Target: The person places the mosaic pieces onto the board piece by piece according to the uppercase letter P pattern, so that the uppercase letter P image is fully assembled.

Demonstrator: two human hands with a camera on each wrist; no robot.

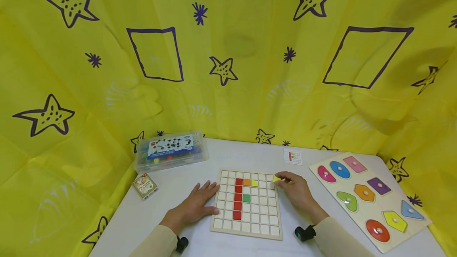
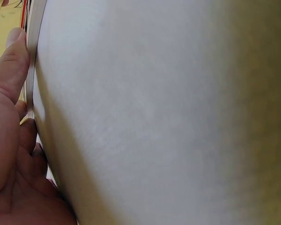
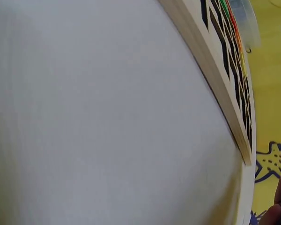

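A square wooden grid board (image 1: 246,233) lies on the white table in the head view. A column of red tiles (image 1: 237,197) stands in it, with an orange tile (image 1: 246,182) and a yellow tile (image 1: 254,183) to the right of the topmost red one. One green tile (image 1: 246,198) sits lower, beside the column. My left hand (image 1: 194,205) rests at the board's left edge, fingers spread; its thumb (image 2: 14,61) lies along that edge in the left wrist view. At the far right corner, my right hand (image 1: 296,191) pinches another yellow tile (image 1: 276,178).
Behind the board lies a small pattern card (image 1: 292,156). A knobbed shape puzzle (image 1: 378,205) is at the right. To the left are a clear plastic case (image 1: 171,152) and a small box (image 1: 145,186). A yellow curtain (image 1: 242,106) hangs behind the table.
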